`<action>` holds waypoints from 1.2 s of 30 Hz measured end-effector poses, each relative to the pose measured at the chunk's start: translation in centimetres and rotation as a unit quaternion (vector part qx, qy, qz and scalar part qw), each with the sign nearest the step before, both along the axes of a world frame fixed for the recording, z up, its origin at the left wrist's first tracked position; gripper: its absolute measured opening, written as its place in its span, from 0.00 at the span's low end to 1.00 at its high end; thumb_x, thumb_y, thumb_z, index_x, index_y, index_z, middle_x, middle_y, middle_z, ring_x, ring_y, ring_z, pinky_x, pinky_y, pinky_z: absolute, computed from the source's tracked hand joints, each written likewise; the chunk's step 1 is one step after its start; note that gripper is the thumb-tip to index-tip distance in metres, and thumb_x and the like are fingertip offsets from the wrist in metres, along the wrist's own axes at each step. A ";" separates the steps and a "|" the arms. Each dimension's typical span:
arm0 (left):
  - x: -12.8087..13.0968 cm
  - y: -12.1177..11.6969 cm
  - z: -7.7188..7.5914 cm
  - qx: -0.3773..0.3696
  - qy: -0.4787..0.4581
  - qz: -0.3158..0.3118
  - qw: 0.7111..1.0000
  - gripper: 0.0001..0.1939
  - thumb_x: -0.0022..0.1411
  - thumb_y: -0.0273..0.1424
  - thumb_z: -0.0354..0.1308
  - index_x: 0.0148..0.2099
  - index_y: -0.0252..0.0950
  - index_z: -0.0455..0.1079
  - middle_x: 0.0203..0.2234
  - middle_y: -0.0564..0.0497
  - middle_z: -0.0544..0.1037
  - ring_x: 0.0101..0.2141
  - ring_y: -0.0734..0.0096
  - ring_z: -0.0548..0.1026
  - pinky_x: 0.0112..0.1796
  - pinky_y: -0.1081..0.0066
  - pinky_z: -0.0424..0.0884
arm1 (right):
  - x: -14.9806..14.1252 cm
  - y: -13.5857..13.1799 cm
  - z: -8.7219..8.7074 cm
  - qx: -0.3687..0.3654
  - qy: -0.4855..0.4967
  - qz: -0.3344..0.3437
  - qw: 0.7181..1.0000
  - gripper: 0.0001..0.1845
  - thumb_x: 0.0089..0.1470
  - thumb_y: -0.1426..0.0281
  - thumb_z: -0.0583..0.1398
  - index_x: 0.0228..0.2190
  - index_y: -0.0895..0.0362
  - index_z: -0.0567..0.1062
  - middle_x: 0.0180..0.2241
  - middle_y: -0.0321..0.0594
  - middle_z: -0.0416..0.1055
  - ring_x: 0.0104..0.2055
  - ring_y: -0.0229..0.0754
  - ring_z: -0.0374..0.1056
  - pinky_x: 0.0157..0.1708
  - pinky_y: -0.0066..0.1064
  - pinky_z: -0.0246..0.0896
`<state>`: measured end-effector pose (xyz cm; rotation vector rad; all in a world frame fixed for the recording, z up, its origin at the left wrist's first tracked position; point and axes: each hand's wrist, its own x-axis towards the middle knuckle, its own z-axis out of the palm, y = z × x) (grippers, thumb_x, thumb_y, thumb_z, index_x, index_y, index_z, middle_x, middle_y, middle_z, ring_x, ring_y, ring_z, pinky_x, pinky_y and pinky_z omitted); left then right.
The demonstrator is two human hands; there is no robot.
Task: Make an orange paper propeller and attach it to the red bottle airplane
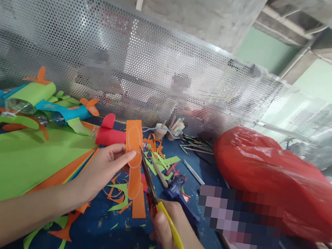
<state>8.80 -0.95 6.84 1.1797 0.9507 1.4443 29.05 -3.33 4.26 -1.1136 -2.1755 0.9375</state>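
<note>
My left hand (103, 171) pinches a long orange paper strip (135, 165) with a pencilled outline, holding it upright over the blue table. My right hand (168, 237) grips yellow-handled scissors (154, 200), whose blades are slightly apart with the tips against the strip's right edge near its middle. Orange and green paper scraps (117, 200) lie under the strip.
Large green and orange sheets (7, 159) cover the table's left. Paper-and-bottle aeroplanes (31, 104) and a red paper roll (110, 135) lie behind. A blue glue gun (176, 190), cups of sticks (169, 131) and a big red plastic bag (270, 177) sit right. A perforated metal screen (162, 65) bounds the back.
</note>
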 end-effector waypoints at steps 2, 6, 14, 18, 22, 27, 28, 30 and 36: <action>-0.1 0.0 0.0 0.002 0.000 0.000 1.000 0.11 0.57 0.40 0.63 0.36 0.37 0.75 0.32 0.51 0.81 0.34 0.65 0.78 0.38 0.68 0.73 | 0.1 0.1 0.0 0.001 0.001 0.006 1.000 0.36 0.52 0.35 0.38 0.20 0.54 0.56 0.19 0.31 0.49 0.19 0.32 0.48 0.17 0.25 0.49; -0.2 0.0 0.0 0.007 0.002 0.001 1.000 0.09 0.58 0.39 0.63 0.35 0.38 0.75 0.31 0.52 0.81 0.33 0.67 0.77 0.38 0.70 0.72 | 0.3 0.1 0.0 0.005 -0.006 0.015 1.000 0.36 0.53 0.36 0.39 0.20 0.55 0.57 0.20 0.32 0.51 0.19 0.32 0.50 0.17 0.25 0.48; -0.3 0.0 0.2 0.009 0.008 0.017 1.000 0.10 0.57 0.39 0.63 0.32 0.38 0.75 0.27 0.53 0.79 0.31 0.67 0.76 0.35 0.71 0.70 | 0.2 0.1 0.4 0.017 -0.041 0.018 0.999 0.38 0.51 0.34 0.37 0.20 0.55 0.57 0.20 0.32 0.50 0.19 0.32 0.49 0.17 0.25 0.48; -0.3 0.1 0.2 0.008 0.011 0.021 1.000 0.10 0.57 0.39 0.63 0.32 0.38 0.74 0.28 0.54 0.79 0.31 0.67 0.76 0.34 0.72 0.69 | 0.2 0.2 0.6 0.018 -0.047 0.017 0.999 0.38 0.50 0.33 0.36 0.20 0.55 0.57 0.19 0.32 0.50 0.19 0.32 0.49 0.17 0.25 0.47; -0.4 0.1 0.1 0.007 0.011 0.019 1.000 0.10 0.57 0.39 0.63 0.31 0.38 0.74 0.27 0.54 0.79 0.30 0.68 0.75 0.33 0.72 0.69 | 0.3 0.3 0.4 0.024 -0.051 0.020 0.998 0.38 0.50 0.34 0.37 0.20 0.55 0.57 0.19 0.32 0.52 0.19 0.32 0.50 0.17 0.25 0.46; -0.4 0.1 0.2 0.007 0.008 0.018 1.000 0.10 0.57 0.39 0.63 0.31 0.39 0.74 0.26 0.54 0.78 0.29 0.69 0.75 0.32 0.72 0.68 | 0.3 0.3 0.2 0.034 -0.060 0.020 0.997 0.39 0.50 0.33 0.37 0.20 0.55 0.58 0.18 0.32 0.53 0.18 0.33 0.49 0.17 0.26 0.45; -0.4 0.1 0.2 0.007 0.008 0.019 1.000 0.09 0.57 0.39 0.63 0.31 0.39 0.74 0.26 0.55 0.78 0.29 0.69 0.75 0.32 0.72 0.68 | 0.3 0.3 0.3 0.036 -0.061 0.020 0.997 0.39 0.50 0.33 0.36 0.20 0.55 0.58 0.18 0.32 0.53 0.18 0.33 0.49 0.17 0.26 0.45; -0.4 0.1 0.2 0.008 0.008 0.021 1.000 0.09 0.56 0.39 0.63 0.31 0.39 0.74 0.26 0.55 0.78 0.29 0.69 0.74 0.32 0.73 0.68 | 0.2 0.3 0.4 0.039 -0.063 0.020 0.997 0.39 0.49 0.33 0.36 0.19 0.55 0.58 0.17 0.32 0.53 0.18 0.33 0.48 0.17 0.27 0.44; -0.5 0.1 0.0 0.013 0.014 0.020 1.000 0.09 0.57 0.39 0.63 0.31 0.39 0.74 0.26 0.56 0.77 0.29 0.72 0.73 0.32 0.74 0.67 | 0.2 0.3 0.4 0.043 -0.052 0.029 0.997 0.39 0.51 0.34 0.36 0.20 0.55 0.58 0.17 0.33 0.53 0.19 0.33 0.48 0.18 0.27 0.44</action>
